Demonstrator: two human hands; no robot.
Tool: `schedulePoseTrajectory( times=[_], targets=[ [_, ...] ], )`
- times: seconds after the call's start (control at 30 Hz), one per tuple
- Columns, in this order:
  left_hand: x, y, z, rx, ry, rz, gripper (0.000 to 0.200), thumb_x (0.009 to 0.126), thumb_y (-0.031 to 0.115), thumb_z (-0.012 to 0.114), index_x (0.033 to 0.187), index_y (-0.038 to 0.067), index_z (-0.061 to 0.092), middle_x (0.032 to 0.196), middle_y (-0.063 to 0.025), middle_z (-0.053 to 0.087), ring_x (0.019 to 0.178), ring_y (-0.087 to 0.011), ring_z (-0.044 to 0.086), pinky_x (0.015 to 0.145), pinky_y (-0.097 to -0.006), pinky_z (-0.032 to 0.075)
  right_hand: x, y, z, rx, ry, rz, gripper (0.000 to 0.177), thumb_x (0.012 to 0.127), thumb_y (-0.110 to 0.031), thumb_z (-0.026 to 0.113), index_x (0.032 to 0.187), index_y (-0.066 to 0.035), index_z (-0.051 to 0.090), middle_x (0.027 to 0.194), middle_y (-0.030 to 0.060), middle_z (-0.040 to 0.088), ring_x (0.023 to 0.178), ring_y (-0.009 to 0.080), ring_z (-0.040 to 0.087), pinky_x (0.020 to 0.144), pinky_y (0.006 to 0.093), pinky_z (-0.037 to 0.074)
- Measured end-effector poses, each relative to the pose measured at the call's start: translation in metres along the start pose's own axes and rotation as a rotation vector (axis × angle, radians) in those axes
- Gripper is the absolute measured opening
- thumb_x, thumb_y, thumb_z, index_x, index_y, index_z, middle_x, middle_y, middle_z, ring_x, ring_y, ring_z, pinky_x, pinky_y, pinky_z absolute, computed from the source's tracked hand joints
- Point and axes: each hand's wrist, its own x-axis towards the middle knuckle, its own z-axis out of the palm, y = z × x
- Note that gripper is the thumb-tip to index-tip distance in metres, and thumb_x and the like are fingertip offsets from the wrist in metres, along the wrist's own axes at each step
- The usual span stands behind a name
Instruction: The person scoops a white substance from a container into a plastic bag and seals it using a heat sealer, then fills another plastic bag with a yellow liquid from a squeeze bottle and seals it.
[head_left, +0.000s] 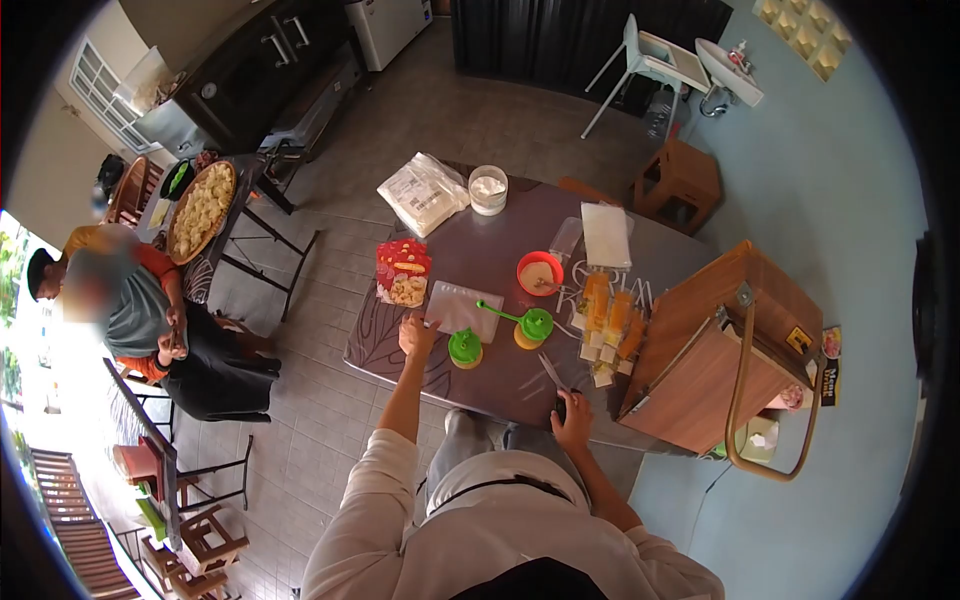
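Single head view, fisheye, high above table (500,385), looking steeply down over wearer's torso (500,525).

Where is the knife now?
Head view: the knife is in the right hand, at the near edge of the table, just nearer the person than the green lid.

home kitchen: sink (730,68), fridge (388,28)

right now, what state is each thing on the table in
left hand: resting on the edge of the clear bag
right hand: closed on the knife
clear bag: lying flat
orange bowl: uncovered, pale stuff inside
small jar: green lid on, upright
red packet: standing upright
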Motion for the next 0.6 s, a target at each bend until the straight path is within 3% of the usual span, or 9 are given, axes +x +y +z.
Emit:
schedulePoseTrajectory(
  times=[0.13,0.23,0.33,0.4,0.47,0.53,0.6],
  targets=[
    [0.004,-0.002,0.001,-0.072,-0.098,-0.096,0.027,0.07,0.031,0.071,0.084,0.009,0.064,0.081,-0.0097,0.064,0.076,-0.0297,0.062,0.064,-0.039,0.049,-0.014,-0.016,0.012,0.035,0.005,0.103,0.048,0.071,-0.016,0.065,0.117,-0.015,0.048,0.101,0.0088,0.047,0.094,0.0281,0.048,0.074,0.0446,0.041],
    [0.002,-0.001,-0.013,-0.129,-0.027,-0.058,0.019,0.076,0.027,0.065,0.084,0.01,0.066,0.076,-0.0087,0.065,0.069,-0.0297,0.062,0.061,-0.0387,0.049,-0.012,-0.032,0.024,0.065,-0.019,0.067,0.053,0.071,-0.014,0.065,0.12,-0.015,0.045,0.101,0.01,0.047,0.093,0.0282,0.049,0.075,0.0431,0.042],
    [0.006,-0.006,-0.022,-0.046,0.043,0.054,0.017,0.08,0.024,0.059,0.087,0.01,0.066,0.075,-0.0115,0.064,0.067,-0.0313,0.061,0.058,-0.0395,0.049,0.004,-0.053,0.043,0.257,-0.117,0.079,0.057,0.069,-0.013,0.069,0.121,-0.013,0.045,0.102,0.0118,0.049,0.093,0.0265,0.053,0.076,0.0359,0.045],
    [0.011,-0.016,-0.021,-0.121,0.3,0.281,0.016,0.082,0.02,0.057,0.085,0.008,0.066,0.069,-0.0131,0.063,0.063,-0.0318,0.061,0.055,-0.0409,0.048,0.022,-0.073,0.058,0.349,-0.149,0.11,0.06,0.07,-0.014,0.07,0.123,-0.012,0.043,0.101,0.0122,0.049,0.091,0.0242,0.054,0.073,0.0335,0.046],
    [0.008,-0.018,-0.033,-0.192,0.272,0.243,0.016,0.082,0.019,0.056,0.086,0.006,0.066,0.068,-0.013,0.063,0.06,-0.0303,0.061,0.053,-0.0387,0.048,0.04,-0.093,0.077,0.441,-0.193,0.136,0.063,0.07,-0.015,0.071,0.125,-0.011,0.041,0.101,0.0127,0.05,0.088,0.0218,0.055,0.069,0.0311,0.048],
    [0.004,-0.02,-0.049,-0.259,0.253,0.198,0.016,0.083,0.018,0.056,0.086,0.005,0.066,0.067,-0.0129,0.063,0.057,-0.0287,0.062,0.051,-0.0366,0.048,0.06,-0.109,0.103,0.725,-0.164,0.243,0.066,0.072,-0.02,0.071,0.128,-0.008,0.038,0.101,0.0137,0.051,0.083,0.0198,0.055,0.062,0.0293,0.049],
    [0.0,-0.026,-0.067,-0.668,0.155,0.028,0.019,0.086,0.017,0.056,0.09,0.0,0.064,0.064,-0.011,0.063,0.051,-0.0199,0.062,0.048,-0.0293,0.048,0.075,-0.121,0.125,0.642,-0.121,0.211,0.066,0.073,-0.024,0.071,0.128,-0.008,0.037,0.102,0.0144,0.05,0.078,0.0193,0.056,0.059,0.0283,0.049]
  ],
)
